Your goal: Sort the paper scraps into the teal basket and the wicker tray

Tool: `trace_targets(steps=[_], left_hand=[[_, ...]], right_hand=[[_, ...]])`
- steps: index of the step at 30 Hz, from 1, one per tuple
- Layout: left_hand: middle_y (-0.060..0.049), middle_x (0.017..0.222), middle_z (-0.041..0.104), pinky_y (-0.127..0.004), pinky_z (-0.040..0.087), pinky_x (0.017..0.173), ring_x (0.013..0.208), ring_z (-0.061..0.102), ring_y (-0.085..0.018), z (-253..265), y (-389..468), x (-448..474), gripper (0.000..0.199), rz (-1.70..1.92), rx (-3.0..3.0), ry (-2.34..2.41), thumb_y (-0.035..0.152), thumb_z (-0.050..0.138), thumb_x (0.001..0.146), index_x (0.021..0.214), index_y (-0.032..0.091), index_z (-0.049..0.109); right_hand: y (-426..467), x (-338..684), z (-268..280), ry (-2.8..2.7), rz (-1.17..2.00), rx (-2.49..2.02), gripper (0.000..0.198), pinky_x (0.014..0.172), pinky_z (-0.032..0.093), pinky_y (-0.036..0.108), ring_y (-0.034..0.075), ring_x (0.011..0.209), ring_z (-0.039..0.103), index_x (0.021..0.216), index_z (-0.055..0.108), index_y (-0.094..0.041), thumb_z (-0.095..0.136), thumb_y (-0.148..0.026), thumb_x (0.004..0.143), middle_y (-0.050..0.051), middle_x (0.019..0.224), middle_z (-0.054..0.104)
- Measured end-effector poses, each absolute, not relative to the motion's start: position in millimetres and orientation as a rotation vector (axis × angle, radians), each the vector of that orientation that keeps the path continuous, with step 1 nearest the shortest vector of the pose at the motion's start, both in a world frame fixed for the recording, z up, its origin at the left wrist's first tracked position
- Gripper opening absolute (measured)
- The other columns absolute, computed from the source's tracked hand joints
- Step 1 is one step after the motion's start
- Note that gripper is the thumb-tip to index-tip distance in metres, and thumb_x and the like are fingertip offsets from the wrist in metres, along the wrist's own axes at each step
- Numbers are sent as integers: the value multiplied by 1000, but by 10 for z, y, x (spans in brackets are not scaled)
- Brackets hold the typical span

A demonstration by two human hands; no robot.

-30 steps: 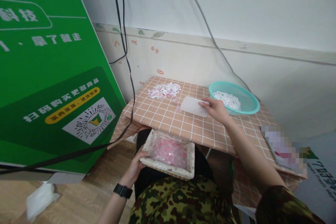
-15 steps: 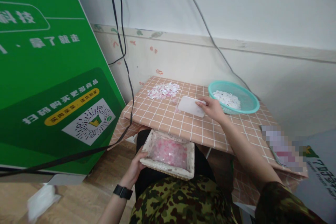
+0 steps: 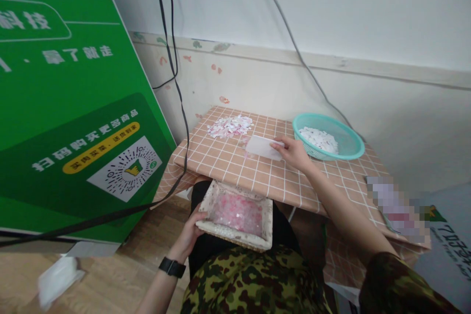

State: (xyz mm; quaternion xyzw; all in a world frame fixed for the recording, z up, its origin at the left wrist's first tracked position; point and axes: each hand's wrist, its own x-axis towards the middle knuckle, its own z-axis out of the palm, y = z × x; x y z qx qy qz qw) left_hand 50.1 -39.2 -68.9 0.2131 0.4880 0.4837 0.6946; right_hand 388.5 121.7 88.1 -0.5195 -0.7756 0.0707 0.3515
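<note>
your white card (image 3: pixel 260 147) is pinched in your right grip (image 3: pixel 295 153), at the table (image 3: pixel 221 162). the work looks partway: beyond-left of that grip a heap of paper bits (image 3: pixel 230 126) lies loose; right of it a basin (image 3: pixel 351 141) holds white bits (image 3: pixel 319 140). nearer you, your left grip (image 3: pixel 193 231) clasps a basket (image 3: pixel 268 223).

The checked table (image 3: pixel 235 164) carries a teal basket (image 3: pixel 348 141) and what seem paper scraps (image 3: pixel 230 126).

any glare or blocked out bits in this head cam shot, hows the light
All head view: soft, fairly even light; small glints on the pink bits in the basket; mosaic hides most of the flat object on the tablecloth, far right
</note>
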Motion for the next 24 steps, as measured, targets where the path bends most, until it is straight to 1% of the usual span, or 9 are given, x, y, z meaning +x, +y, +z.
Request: trace_targets(steps=[2, 6, 10, 15, 21, 24], left_hand=[[-3, 78, 69, -32, 47, 64, 69, 62, -19, -705, -386, 500, 38, 1078, 472, 1097, 30, 62, 69, 105, 17, 62], [-4, 86, 70, -33, 48, 65, 72, 63, -20, -730, -382, 501, 44, 1083, 490, 1112, 32, 62, 68, 109, 17, 61], [-4, 86, 69, -33, 48, 63, 70, 63, -20, -736, -384, 500, 47, 1079, 493, 1111, 32, 62, 68, 113, 18, 59], [-4, 91, 69, -32, 48, 63, 72, 62, -20, -739, -381, 498, 43, 1088, 502, 1094, 31, 61, 69, 110, 18, 60], [-3, 88, 69, -32, 48, 63, 70, 62, -19, -745, -381, 493, 39, 1084, 472, 1090, 30, 62, 70, 106, 17, 61], [-3, 86, 69, -31, 48, 62, 68, 61, -18, -740, -382, 492, 39, 1080, 467, 1093, 30, 63, 69, 105, 18, 62]], right_hand=[[1163, 3893, 900, -2012, 177, -1343, 36, 58, 41, 28, 17, 61, 56, 98, 65, -19, 47, -46, 84, 5, 76, 66], [1091, 3921, 903, -1978, 129, -1390, 37, 55, 39, 27, 15, 55, 53, 95, 66, -17, 48, -48, 84, 4, 66, 63], [1102, 3965, 876, -2003, 132, -1372, 37, 54, 38, 27, 15, 56, 53, 93, 67, -17, 48, -47, 84, 5, 69, 64], [1117, 3978, 904, -1964, 35, -1444, 35, 53, 38, 26, 15, 54, 54, 94, 67, -17, 49, -45, 84, 4, 64, 63], [955, 3870, 927, -2001, 66, -1410, 34, 54, 39, 26, 16, 56, 57, 95, 66, -18, 49, -45, 84, 4, 69, 66], [937, 3854, 908, -1998, 44, -1440, 34, 54, 39, 26, 16, 54, 57, 95, 66, -18, 48, -44, 84, 4, 66, 65]])
